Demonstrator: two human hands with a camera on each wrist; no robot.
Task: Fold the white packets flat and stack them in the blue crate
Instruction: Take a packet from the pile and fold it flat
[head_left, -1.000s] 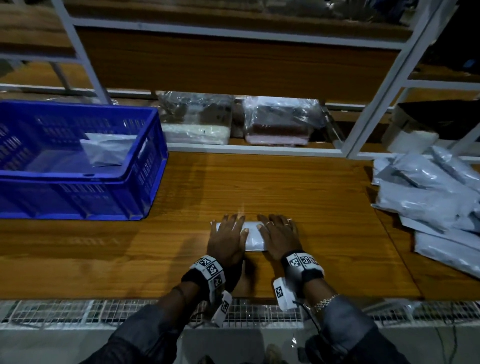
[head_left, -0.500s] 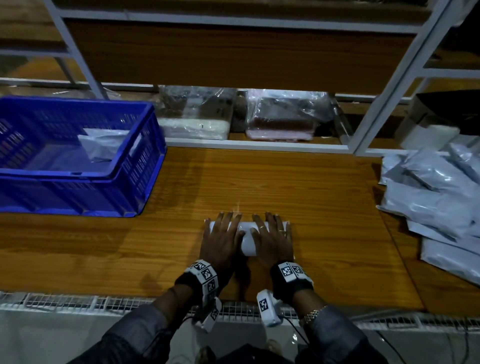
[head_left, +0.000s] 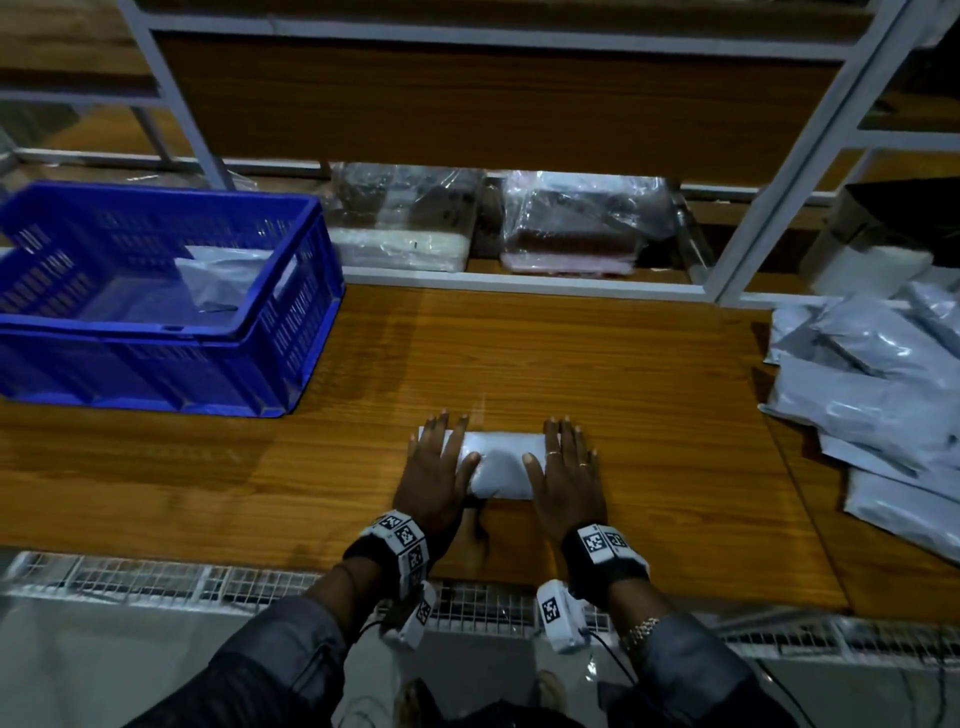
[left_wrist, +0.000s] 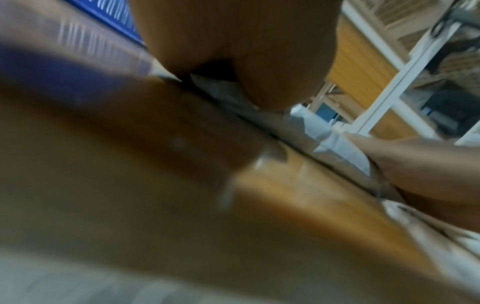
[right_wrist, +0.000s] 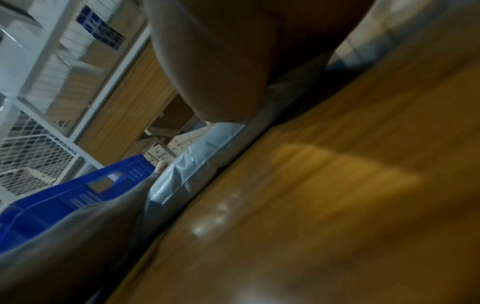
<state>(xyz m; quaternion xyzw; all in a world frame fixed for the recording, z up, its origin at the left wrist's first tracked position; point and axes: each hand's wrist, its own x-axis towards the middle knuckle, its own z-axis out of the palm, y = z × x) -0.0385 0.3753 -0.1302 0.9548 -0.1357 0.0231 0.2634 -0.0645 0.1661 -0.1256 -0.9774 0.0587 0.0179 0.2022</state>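
Note:
A folded white packet (head_left: 501, 464) lies flat on the wooden table (head_left: 597, 374) near its front edge. My left hand (head_left: 435, 467) presses its left end with straight fingers. My right hand (head_left: 567, 467) presses its right end the same way. The middle of the packet shows between the two thumbs. The blue crate (head_left: 156, 332) stands at the table's left, with one white packet (head_left: 223, 283) lying inside. In the right wrist view the packet (right_wrist: 197, 162) shows under my palm, with the crate (right_wrist: 70, 197) behind. The blurred left wrist view shows the packet's edge (left_wrist: 335, 144) on the table.
A heap of unfolded white packets (head_left: 878, 395) lies at the table's right end. Clear-wrapped bundles (head_left: 571, 223) sit on the low shelf behind the table, inside a white metal rack (head_left: 779, 171). A wire grille (head_left: 156, 577) runs along the table's front edge.
Both hands have slid apart along the packet, from side by side at its middle to its two ends, baring its centre. The head view has shifted slightly.

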